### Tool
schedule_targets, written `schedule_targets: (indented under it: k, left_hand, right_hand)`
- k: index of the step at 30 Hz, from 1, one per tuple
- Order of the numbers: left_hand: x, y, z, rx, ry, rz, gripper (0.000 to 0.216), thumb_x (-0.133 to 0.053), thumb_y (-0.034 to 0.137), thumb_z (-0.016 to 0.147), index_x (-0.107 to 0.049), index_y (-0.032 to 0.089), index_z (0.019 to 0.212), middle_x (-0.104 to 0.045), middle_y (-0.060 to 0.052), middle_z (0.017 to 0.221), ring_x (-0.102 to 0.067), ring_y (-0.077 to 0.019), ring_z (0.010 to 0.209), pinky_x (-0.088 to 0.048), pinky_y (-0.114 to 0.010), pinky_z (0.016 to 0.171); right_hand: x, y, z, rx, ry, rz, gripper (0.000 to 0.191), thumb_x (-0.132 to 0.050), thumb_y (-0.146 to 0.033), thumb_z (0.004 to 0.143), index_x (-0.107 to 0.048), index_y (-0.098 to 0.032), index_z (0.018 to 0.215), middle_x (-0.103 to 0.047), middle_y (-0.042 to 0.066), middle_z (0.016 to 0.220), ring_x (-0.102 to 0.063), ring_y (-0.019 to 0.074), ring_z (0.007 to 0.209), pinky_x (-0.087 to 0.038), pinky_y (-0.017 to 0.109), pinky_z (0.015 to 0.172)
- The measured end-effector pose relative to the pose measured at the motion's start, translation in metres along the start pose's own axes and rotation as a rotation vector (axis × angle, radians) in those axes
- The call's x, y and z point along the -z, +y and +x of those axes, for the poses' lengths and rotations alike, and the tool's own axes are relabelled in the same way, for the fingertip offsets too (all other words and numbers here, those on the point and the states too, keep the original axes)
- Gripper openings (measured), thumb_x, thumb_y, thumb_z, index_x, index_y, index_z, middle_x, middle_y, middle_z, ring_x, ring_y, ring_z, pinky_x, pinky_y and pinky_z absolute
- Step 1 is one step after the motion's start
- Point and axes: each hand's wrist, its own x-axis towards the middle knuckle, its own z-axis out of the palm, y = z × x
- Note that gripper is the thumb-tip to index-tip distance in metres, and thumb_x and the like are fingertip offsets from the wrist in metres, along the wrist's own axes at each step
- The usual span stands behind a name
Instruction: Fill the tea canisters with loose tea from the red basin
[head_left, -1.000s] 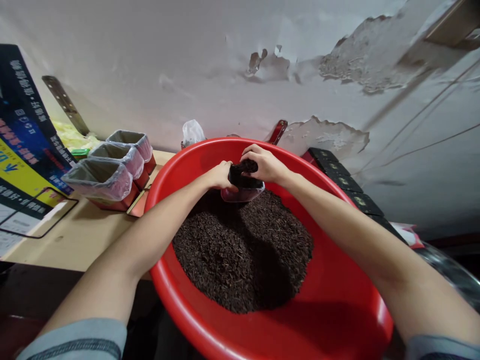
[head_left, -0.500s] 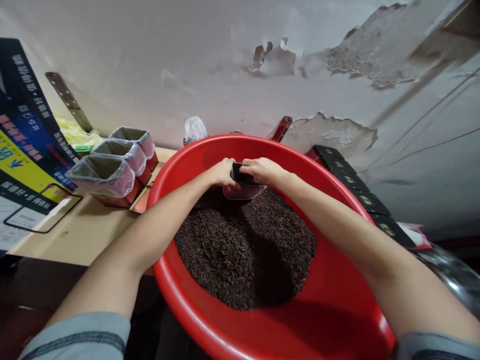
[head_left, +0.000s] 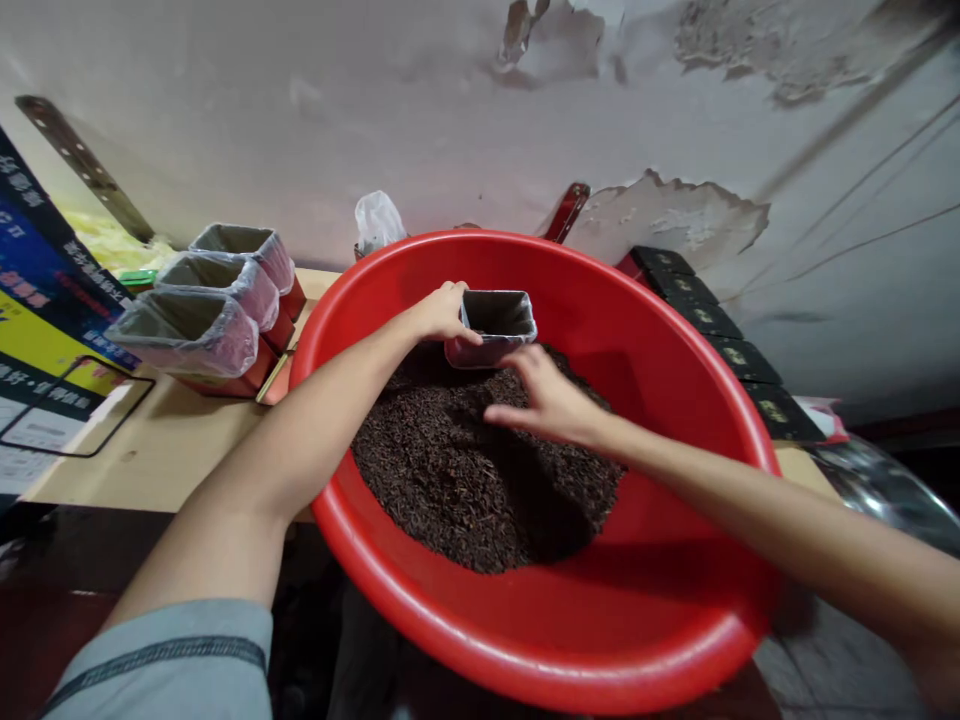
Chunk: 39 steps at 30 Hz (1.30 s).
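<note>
A rectangular tin lined with a clear plastic bag (head_left: 495, 352) stands at the far side of a big red basin (head_left: 540, 655). My left hand (head_left: 447, 314) grips the tin's left side, thumb on the near face and fingers behind. Dark loose tea leaves (head_left: 457, 480) are heaped in the basin below and in front of it. Just right of the tin's near side, my right hand (head_left: 547, 400) hovers over the leaves with thumb and fingers apart, holding nothing. Little of what lies inside the tin shows.
Several bag-lined red tins (head_left: 217, 345) stand in a row left of the basin on a wooden table (head_left: 172, 440). A printed carton (head_left: 45, 330) is at far left. Several black boxes (head_left: 720, 335) line the right side by the peeling wall (head_left: 300, 130).
My right hand has let go of the tin's rim and come down toward me over the leaves, its fingers spreading. My left hand stays on the tin, whose opening now shows.
</note>
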Motion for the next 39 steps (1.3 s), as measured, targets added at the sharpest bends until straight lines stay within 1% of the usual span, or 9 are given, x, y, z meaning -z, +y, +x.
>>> schedule_targets:
  k: [3, 5, 7, 10, 18, 24, 31, 35, 39]
  left_hand:
    - [0.001, 0.000, -0.002, 0.003, 0.006, -0.006, 0.079, -0.088, 0.041, 0.067, -0.053, 0.014, 0.131, -0.055, -0.015, 0.137, -0.059, -0.0343, 0.124, -0.047, -0.042, 0.107]
    - [0.001, -0.002, -0.002, -0.007, 0.015, -0.004, 0.079, -0.088, 0.043, 0.066, -0.053, 0.016, 0.131, -0.056, -0.014, 0.136, -0.059, -0.0349, 0.124, -0.047, -0.043, 0.107]
    - [-0.001, -0.004, -0.001, -0.019, 0.022, 0.009, 0.080, -0.088, 0.044, 0.066, -0.052, 0.017, 0.131, -0.056, -0.014, 0.136, -0.059, -0.0350, 0.123, -0.047, -0.044, 0.107]
    - [-0.002, -0.006, -0.002, -0.028, 0.024, 0.015, 0.079, -0.089, 0.043, 0.065, -0.052, 0.016, 0.130, -0.056, -0.015, 0.136, -0.060, -0.0338, 0.123, -0.048, -0.044, 0.107]
    - [-0.008, -0.005, -0.006, -0.056, 0.056, -0.003, 0.083, -0.091, 0.041, 0.063, -0.051, 0.014, 0.131, -0.054, -0.015, 0.135, -0.059, -0.0322, 0.124, -0.046, -0.041, 0.109]
    - [-0.008, -0.002, -0.008, -0.065, 0.052, 0.040, 0.090, -0.091, 0.045, 0.064, -0.047, 0.018, 0.138, -0.054, -0.014, 0.139, -0.058, -0.0323, 0.127, -0.046, -0.041, 0.109]
    - [-0.003, 0.021, -0.017, 0.036, -0.048, 0.178, 0.094, -0.092, 0.042, 0.063, -0.045, 0.013, 0.139, -0.049, -0.020, 0.143, -0.060, -0.0356, 0.125, -0.051, -0.039, 0.101]
    - [-0.001, 0.024, -0.019, 0.053, -0.067, 0.186, 0.094, -0.091, 0.043, 0.063, -0.046, 0.012, 0.139, -0.049, -0.020, 0.143, -0.060, -0.0359, 0.123, -0.051, -0.039, 0.099]
    - [-0.001, 0.022, -0.019, 0.047, -0.067, 0.186, 0.093, -0.091, 0.044, 0.062, -0.046, 0.016, 0.138, -0.050, -0.016, 0.141, -0.062, -0.0342, 0.121, -0.053, -0.038, 0.098]
  right_hand:
    - [-0.038, -0.034, -0.029, -0.007, -0.404, 0.082, 0.110, -0.073, -0.081, 0.069, -0.039, -0.026, 0.158, -0.026, 0.023, 0.165, -0.028, 0.0536, 0.148, -0.037, 0.072, 0.110]
    - [-0.055, -0.050, -0.038, -0.011, -0.492, 0.034, 0.114, -0.074, -0.081, 0.067, -0.035, -0.028, 0.161, -0.017, 0.023, 0.170, -0.013, 0.0625, 0.149, -0.033, 0.080, 0.106]
    - [-0.063, -0.057, -0.042, -0.008, -0.455, -0.018, 0.100, -0.071, -0.074, 0.075, -0.040, -0.028, 0.159, -0.024, 0.022, 0.168, -0.016, 0.0613, 0.148, -0.035, 0.079, 0.106]
    - [-0.068, -0.053, -0.045, 0.097, -0.382, -0.037, 0.080, -0.075, -0.057, 0.077, -0.053, -0.029, 0.148, -0.040, 0.018, 0.159, -0.035, 0.0494, 0.141, -0.040, 0.064, 0.112]
    - [-0.070, -0.034, -0.031, 0.212, -0.370, 0.018, 0.066, -0.082, -0.039, 0.074, -0.065, -0.022, 0.135, -0.051, 0.018, 0.147, -0.051, 0.0399, 0.124, -0.046, 0.054, 0.108]
    - [-0.040, -0.023, -0.014, 0.222, -0.232, 0.195, 0.044, -0.077, -0.020, 0.072, -0.070, -0.025, 0.115, -0.063, 0.011, 0.129, -0.063, 0.0298, 0.113, -0.053, 0.046, 0.099]
    - [0.038, 0.002, 0.024, 0.123, 0.179, 0.236, 0.032, -0.069, -0.023, 0.075, -0.070, -0.024, 0.107, -0.069, 0.006, 0.109, -0.066, 0.0246, 0.103, -0.053, 0.045, 0.097]
    - [0.063, 0.015, 0.059, 0.055, 0.200, 0.041, 0.034, -0.074, -0.026, 0.075, -0.074, -0.023, 0.109, -0.066, 0.008, 0.111, -0.065, 0.0258, 0.104, -0.053, 0.046, 0.099]
    - [0.067, 0.023, 0.090, 0.025, 0.130, -0.105, 0.039, -0.080, -0.026, 0.073, -0.077, -0.024, 0.112, -0.062, 0.009, 0.114, -0.064, 0.0251, 0.102, -0.054, 0.045, 0.099]
